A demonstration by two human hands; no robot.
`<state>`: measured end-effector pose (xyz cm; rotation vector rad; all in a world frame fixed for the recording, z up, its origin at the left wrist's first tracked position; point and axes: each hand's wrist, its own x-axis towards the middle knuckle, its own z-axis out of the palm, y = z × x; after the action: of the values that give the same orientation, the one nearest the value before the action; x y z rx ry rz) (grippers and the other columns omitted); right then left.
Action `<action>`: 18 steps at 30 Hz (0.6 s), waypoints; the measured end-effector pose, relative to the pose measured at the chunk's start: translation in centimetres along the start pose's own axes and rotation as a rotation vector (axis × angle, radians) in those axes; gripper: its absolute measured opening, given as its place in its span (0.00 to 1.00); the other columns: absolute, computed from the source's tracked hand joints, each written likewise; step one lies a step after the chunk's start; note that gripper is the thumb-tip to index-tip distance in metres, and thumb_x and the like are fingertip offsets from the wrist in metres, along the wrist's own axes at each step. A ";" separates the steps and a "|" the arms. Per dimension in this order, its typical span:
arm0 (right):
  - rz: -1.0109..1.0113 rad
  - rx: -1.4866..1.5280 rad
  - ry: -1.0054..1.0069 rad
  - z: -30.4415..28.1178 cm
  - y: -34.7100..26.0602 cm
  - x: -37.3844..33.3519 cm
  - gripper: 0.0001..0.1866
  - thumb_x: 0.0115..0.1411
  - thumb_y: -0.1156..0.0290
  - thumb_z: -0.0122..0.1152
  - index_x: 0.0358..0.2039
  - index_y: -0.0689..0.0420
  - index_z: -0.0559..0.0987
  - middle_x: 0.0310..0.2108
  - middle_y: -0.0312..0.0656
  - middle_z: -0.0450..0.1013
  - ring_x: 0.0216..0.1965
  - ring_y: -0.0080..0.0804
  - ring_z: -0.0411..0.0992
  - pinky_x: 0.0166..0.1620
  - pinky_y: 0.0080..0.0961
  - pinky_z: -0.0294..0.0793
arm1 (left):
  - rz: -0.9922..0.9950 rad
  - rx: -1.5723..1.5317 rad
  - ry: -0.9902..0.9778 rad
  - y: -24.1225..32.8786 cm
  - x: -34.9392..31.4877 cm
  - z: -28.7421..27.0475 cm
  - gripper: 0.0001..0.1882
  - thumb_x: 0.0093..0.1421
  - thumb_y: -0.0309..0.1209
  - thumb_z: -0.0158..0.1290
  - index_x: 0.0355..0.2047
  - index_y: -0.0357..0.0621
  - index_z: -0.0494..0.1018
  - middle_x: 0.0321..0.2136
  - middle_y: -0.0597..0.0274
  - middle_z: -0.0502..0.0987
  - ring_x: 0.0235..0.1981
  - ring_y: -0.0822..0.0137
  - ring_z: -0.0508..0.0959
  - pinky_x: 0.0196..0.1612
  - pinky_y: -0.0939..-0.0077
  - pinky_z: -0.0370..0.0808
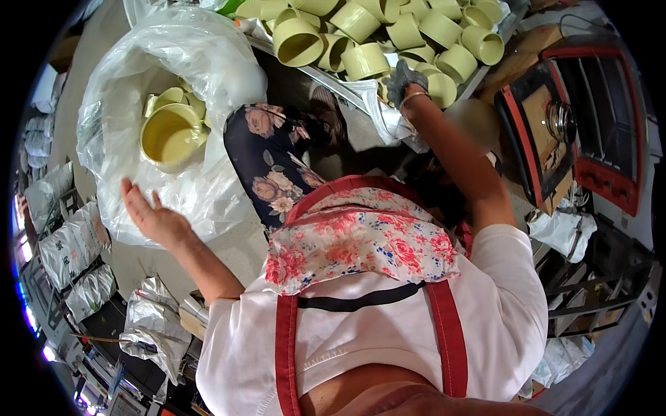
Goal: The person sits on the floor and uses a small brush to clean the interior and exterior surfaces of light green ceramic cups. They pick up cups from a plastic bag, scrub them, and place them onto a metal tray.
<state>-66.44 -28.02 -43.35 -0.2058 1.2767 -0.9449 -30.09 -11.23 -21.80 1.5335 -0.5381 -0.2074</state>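
Note:
Pale yellow cylindrical cups (364, 62) lie heaped in a wide metal-edged tray (333, 82) at the top. My right hand (405, 82), in a grey glove, reaches to the near edge of this heap and touches the cups there. Its fingers are partly lost among them, so a grip on a cup cannot be made out. At left, a large clear plastic bag (225, 66) stands with its mouth spread wide. Several more cups lie inside, with a bigger yellow one (172, 135) foremost. Bare and empty, my left hand (154, 216) hovers by the bag's near side with fingers apart.
To the right stands a red-and-black oven-like appliance (603, 118), with a round metal object (560, 122) near it. White plastic (378, 114) hangs at the tray's near edge. Stuffed white sacks (73, 239) line the left side. My legs (267, 163) lie between bag and tray.

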 end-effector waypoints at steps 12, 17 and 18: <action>-0.840 -1.709 -0.083 3.5 -5.7 -2.3 0.25 0.50 0.49 0.56 0.30 0.62 0.74 0.26 0.48 0.74 0.28 0.39 0.71 0.34 0.30 0.70 | 0.044 -0.033 -0.825 -1.8 -3.7 5.8 0.07 0.53 0.20 0.49 0.33 0.33 0.73 0.35 0.56 0.75 0.40 0.69 0.72 0.47 0.77 0.66; -0.388 -1.568 -0.808 2.8 -6.5 -14.7 0.22 0.49 0.49 0.56 0.25 0.59 0.73 0.17 0.43 0.68 0.22 0.31 0.67 0.31 0.28 0.68 | 0.485 -0.001 -1.401 -0.1 -8.3 12.4 0.29 0.46 0.35 0.58 0.48 0.39 0.65 0.52 0.50 0.62 0.53 0.58 0.63 0.54 0.69 0.58; -0.413 -1.403 -0.864 1.6 -5.0 -15.2 0.20 0.47 0.52 0.59 0.25 0.59 0.73 0.18 0.43 0.69 0.22 0.29 0.67 0.30 0.26 0.68 | 0.463 0.009 -1.508 -0.5 -9.6 12.8 0.34 0.45 0.38 0.58 0.51 0.40 0.61 0.54 0.49 0.59 0.55 0.57 0.60 0.56 0.68 0.56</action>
<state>-67.26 -21.18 -28.85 -1.8009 0.8492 -0.0396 -44.15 -18.29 -24.91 0.9710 -2.0219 -1.0066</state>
